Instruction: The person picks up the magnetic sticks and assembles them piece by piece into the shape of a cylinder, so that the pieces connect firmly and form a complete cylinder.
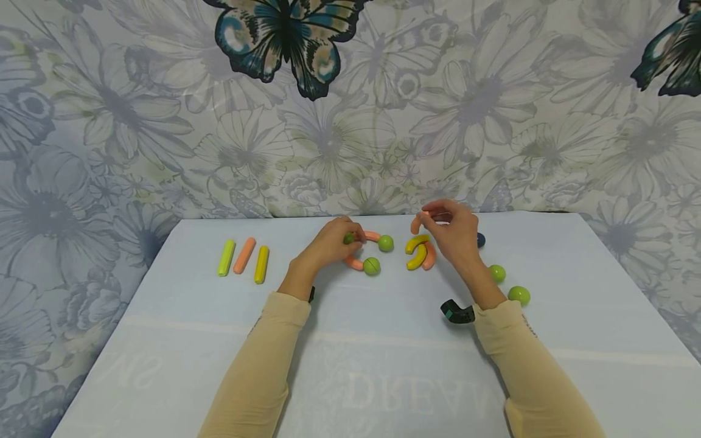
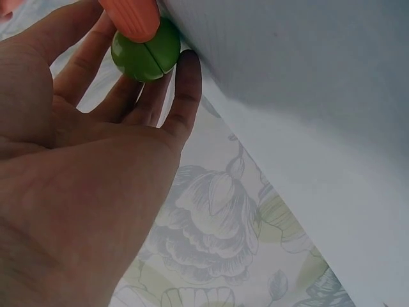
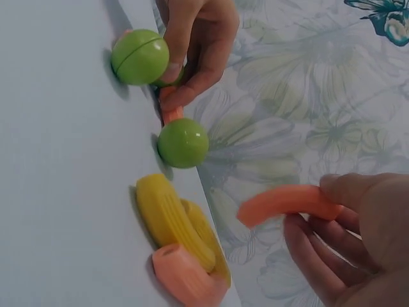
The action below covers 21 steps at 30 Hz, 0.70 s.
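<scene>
My left hand (image 1: 335, 238) curls its fingers round a green ball (image 2: 147, 54), which has a seam across it. A curved orange piece (image 2: 131, 16) overlaps the ball in the left wrist view. Beside this hand, curved orange pieces (image 1: 372, 235) lie with two more green balls (image 1: 386, 243) at their ends. My right hand (image 1: 453, 230) pinches another curved orange piece (image 3: 287, 203) by one end, raised above the table. Below it, two curved yellow pieces (image 3: 167, 217) and a curved orange one (image 3: 188, 275) lie close together.
On the left of the white table (image 1: 181, 365) lie straight sticks: a yellow-green one (image 1: 226, 258), an orange one (image 1: 244, 255) and a yellow one (image 1: 261, 264). Near my right forearm sit a dark blue ball (image 1: 481, 240) and two green balls (image 1: 519, 295). The patterned wall (image 1: 328, 152) stands behind.
</scene>
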Available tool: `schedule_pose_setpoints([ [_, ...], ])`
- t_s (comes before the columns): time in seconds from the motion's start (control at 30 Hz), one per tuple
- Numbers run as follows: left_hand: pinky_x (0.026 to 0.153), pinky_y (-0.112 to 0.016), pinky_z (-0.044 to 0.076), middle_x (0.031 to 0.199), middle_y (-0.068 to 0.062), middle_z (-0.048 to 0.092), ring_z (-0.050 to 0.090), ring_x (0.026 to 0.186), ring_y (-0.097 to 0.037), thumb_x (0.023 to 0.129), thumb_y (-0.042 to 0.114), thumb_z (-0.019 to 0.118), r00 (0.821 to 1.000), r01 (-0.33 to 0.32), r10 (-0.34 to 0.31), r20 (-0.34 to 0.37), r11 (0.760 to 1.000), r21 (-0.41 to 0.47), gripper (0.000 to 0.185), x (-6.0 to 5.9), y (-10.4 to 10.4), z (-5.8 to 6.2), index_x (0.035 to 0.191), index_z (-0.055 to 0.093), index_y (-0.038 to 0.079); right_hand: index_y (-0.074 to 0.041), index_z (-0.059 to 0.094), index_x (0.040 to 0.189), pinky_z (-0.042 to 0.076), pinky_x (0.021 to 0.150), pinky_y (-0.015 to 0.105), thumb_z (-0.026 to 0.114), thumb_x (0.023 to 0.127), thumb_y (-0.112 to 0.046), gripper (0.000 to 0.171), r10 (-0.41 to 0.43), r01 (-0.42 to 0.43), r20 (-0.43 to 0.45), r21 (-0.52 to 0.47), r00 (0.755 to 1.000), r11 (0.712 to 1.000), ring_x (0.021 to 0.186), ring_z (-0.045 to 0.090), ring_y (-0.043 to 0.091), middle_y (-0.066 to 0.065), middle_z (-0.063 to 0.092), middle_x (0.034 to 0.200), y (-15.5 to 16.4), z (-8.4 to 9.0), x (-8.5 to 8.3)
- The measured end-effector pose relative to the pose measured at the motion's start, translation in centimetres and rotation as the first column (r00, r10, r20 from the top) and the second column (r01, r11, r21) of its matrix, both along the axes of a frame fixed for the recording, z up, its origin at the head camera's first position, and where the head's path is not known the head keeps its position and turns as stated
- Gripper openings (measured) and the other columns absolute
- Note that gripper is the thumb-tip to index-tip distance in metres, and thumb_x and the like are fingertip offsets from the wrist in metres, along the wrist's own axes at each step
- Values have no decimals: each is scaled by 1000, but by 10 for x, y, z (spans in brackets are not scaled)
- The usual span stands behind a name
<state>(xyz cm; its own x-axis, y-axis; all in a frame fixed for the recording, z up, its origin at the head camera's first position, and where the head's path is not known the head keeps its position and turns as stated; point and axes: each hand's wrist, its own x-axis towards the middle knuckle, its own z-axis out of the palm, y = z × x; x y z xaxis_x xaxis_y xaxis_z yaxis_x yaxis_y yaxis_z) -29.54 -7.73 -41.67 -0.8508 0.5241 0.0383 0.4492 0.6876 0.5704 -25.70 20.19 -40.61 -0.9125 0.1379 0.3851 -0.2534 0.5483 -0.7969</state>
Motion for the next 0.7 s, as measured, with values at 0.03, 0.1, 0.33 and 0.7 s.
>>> schedule_pose_setpoints([
  [0.03, 92, -40, 50, 107, -6, 65, 59, 99, -24, 100, 14, 73, 1000, -1, 1, 2, 1000, 0, 12, 0, 0, 0, 109, 78, 10, -8, 77, 109, 59, 84, 25, 80, 96, -29, 25, 12, -12, 23, 13, 1000, 1000, 97, 76, 26, 10, 77, 107, -1, 0, 1],
  [0.1, 91, -40, 50, 107, -6, 66, 58, 98, -24, 100, 14, 73, 1000, -1, 1, 4, 1000, -1, 11, 0, 0, 0, 109, 78, 10, -9, 77, 109, 59, 86, 33, 79, 96, -32, 26, 44, -46, 75, 26, 996, 999, 95, 77, 26, 10, 77, 105, -3, 0, 2],
  [0.33, 91, -41, 50, 109, -7, 66, 59, 99, -25, 100, 13, 73, 1000, 7, -7, 1, 1000, -3, 12, 0, 0, 0, 109, 78, 9, -10, 77, 107, 59, 79, 28, 79, 96, -33, 26, 181, -191, 217, 27, 959, 981, 92, 79, 23, 9, 78, 103, -13, -4, 5],
  [0.7, 100, -45, 50, 113, -8, 68, 62, 108, -28, 100, 11, 73, 1000, 25, -25, -11, 1000, 12, 11, -1, -1, 0, 109, 77, 9, -13, 77, 111, 53, 60, 23, 79, 96, -34, 26, 326, -306, 372, -114, 869, 945, 97, 76, 22, 8, 78, 110, -26, -5, 7],
])
